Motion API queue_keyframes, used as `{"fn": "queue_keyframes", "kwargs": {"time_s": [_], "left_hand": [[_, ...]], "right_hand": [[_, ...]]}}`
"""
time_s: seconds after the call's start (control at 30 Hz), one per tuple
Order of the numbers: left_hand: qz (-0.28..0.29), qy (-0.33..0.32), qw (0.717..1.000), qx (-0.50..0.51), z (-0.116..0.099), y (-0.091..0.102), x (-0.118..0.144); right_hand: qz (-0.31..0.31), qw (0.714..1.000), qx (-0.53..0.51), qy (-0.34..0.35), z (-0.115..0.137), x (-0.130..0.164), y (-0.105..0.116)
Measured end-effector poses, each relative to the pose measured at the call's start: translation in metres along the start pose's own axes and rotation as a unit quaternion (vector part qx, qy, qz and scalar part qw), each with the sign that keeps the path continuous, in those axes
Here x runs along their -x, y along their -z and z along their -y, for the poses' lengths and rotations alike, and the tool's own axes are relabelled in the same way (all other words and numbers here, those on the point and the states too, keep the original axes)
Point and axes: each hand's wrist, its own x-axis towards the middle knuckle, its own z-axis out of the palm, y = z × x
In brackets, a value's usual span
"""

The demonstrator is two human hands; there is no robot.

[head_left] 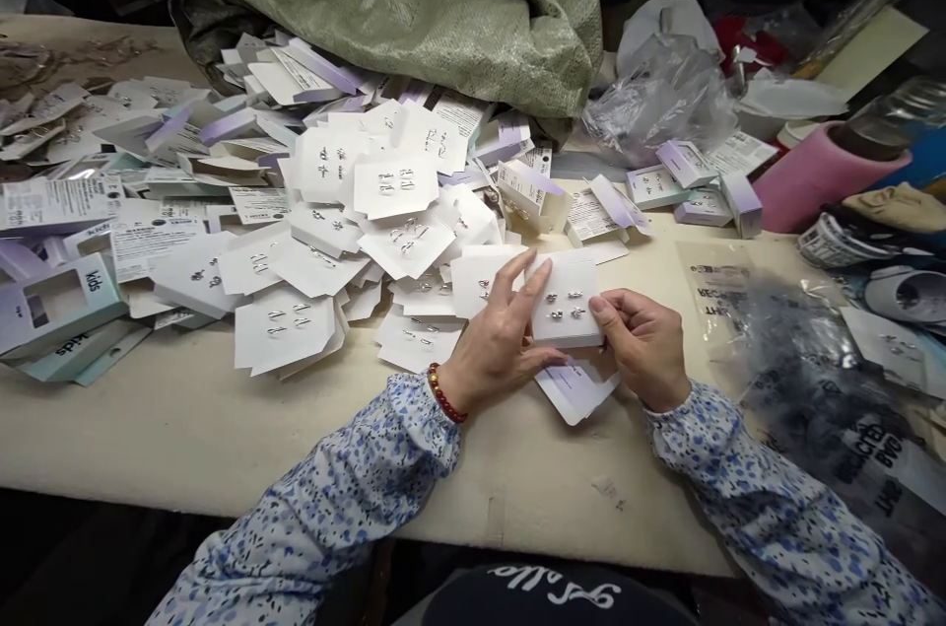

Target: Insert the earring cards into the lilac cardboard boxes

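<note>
While both hands share one white earring card (pixel 568 303), it sits face-up just above the table (pixel 184 429), where its studs can be seen. The left hand (pixel 497 348) pinches the left edge in a narrow grip; the right hand (pixel 641 342) pinches the right edge likewise. The card is square, with small silver studs in two rows. A lilac card (pixel 573 391) lies beneath, the heap of cards (pixel 325 202) beside.

Card pile (pixel 310 202) left on table (pixel 184 429), sack (pixel 414 5) behind it, plastic bag (pixel 798 370) right.
</note>
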Motion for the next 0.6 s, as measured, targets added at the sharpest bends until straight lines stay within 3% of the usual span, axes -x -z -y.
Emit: {"fn": "queue_keyframes", "kwargs": {"time_s": [0.13, 0.23, 0.4, 0.6], "left_hand": [[-0.012, 0.004, 1.0, -0.014, -0.002, 0.001, -0.003], [-0.048, -0.014, 0.999, -0.022, -0.006, 0.0, -0.005], [-0.092, 0.008, 0.995, -0.031, -0.017, -0.007, -0.007], [-0.096, -0.009, 0.986, -0.135, -0.028, -0.016, -0.007]], "right_hand": [[0.017, 0.999, 0.018, 0.029, 0.001, 0.001, 0.001], [-0.013, 0.993, 0.079, 0.087, 0.001, 0.004, 0.0], [-0.043, 0.948, 0.227, 0.217, 0.005, 0.008, -0.004], [-0.01, 0.939, 0.293, 0.182, 0.011, 0.011, -0.008]]}}
